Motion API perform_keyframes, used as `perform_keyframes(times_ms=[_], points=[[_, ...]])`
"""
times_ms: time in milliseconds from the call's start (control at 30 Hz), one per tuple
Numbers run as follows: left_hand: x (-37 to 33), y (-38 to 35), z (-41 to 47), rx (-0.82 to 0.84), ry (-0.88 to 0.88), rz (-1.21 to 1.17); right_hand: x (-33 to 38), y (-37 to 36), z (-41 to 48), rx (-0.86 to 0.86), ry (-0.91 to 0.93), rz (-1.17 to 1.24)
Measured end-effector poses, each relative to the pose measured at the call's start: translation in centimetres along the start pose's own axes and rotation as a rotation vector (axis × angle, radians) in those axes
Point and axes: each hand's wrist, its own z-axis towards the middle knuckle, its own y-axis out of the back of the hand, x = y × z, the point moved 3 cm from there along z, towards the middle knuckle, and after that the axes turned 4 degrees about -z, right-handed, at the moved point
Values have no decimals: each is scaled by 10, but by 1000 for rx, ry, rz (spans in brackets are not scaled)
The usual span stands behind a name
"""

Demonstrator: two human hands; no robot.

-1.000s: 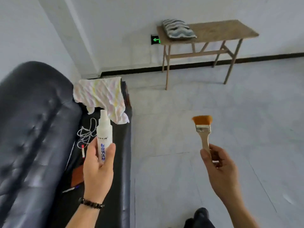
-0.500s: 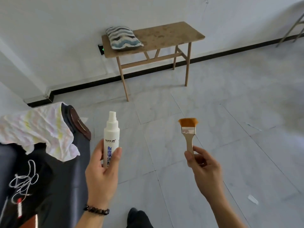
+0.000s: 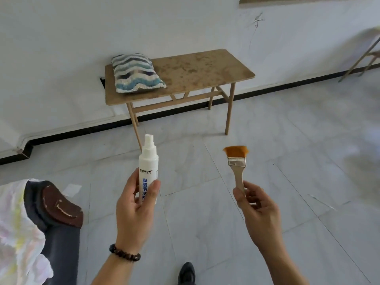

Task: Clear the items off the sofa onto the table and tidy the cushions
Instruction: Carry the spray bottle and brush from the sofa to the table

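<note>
My left hand [image 3: 134, 210] grips a white spray bottle [image 3: 148, 163] with blue lettering, held upright over the floor. My right hand [image 3: 256, 204] holds a small paintbrush [image 3: 237, 167] by its wooden handle, orange bristles up. Ahead against the wall stands a wooden table [image 3: 201, 70], with a blue-and-white wavy cushion [image 3: 135, 73] lying on its left end. The dark sofa's arm [image 3: 59, 212] shows at the bottom left, with a pale crumpled cloth [image 3: 18, 233] draped over it.
Grey tiled floor [image 3: 287, 182] lies open between me and the table. A black skirting line runs along the white wall. Legs of another piece of furniture [image 3: 362, 60] show at the far right. My dark shoe [image 3: 187, 273] is at the bottom edge.
The view has swung right, away from the sofa and toward the table, which now looks closer and centred. Both hands keep their hold on the bottle and brush.
</note>
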Motion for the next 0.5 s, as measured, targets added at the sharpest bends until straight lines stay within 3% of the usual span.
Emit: perform_keyframes(times_ms=[267,500], points=[[4,-137,180,95,-12,1,-8,-9,189,-149,-50,53],[29,-277,344,68,61,4,-22,-32,419,-130,-84,114]])
